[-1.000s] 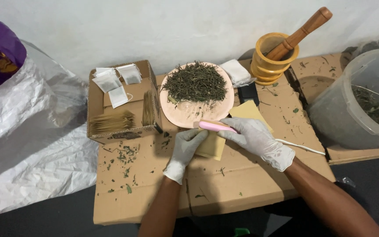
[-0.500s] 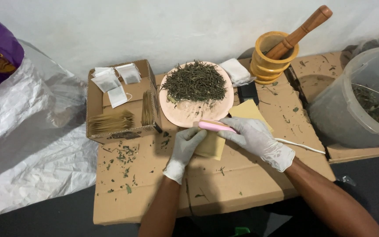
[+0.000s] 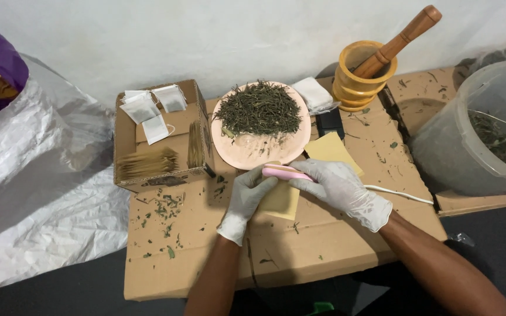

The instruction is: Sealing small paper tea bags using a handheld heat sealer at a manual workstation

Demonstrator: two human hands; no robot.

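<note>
On the flattened brown cardboard sheet (image 3: 300, 257), nearest the camera, both white-gloved hands meet over a small yellowish paper pouch (image 3: 282, 200) lying just below the round pink plate (image 3: 247, 153). The left hand (image 3: 247, 198) rests on the pouch's left edge, fingers loosely curled on it; whether they pinch it cannot be told. The right hand (image 3: 341, 190) is closed around a slim pink handheld tool (image 3: 285, 172), whose tip lies across the pouch's top, just below the plate's rim; a thin white cord (image 3: 399, 195) trails off to the right of that hand. Left of the pouch, loose green leaf scraps (image 3: 162, 210) are scattered on the cardboard. The plate carries a heap of dried green herb (image 3: 259, 110). A yellow paper sheet (image 3: 332, 149) lies just right of the plate. Left of the plate stands an open cardboard box (image 3: 159, 137) with white tea bags and stacked tan envelopes. Beyond the plate's right side sits a yellow wooden mortar with pestle (image 3: 367, 70); farther right, a translucent plastic bucket (image 3: 475, 129).
</note>
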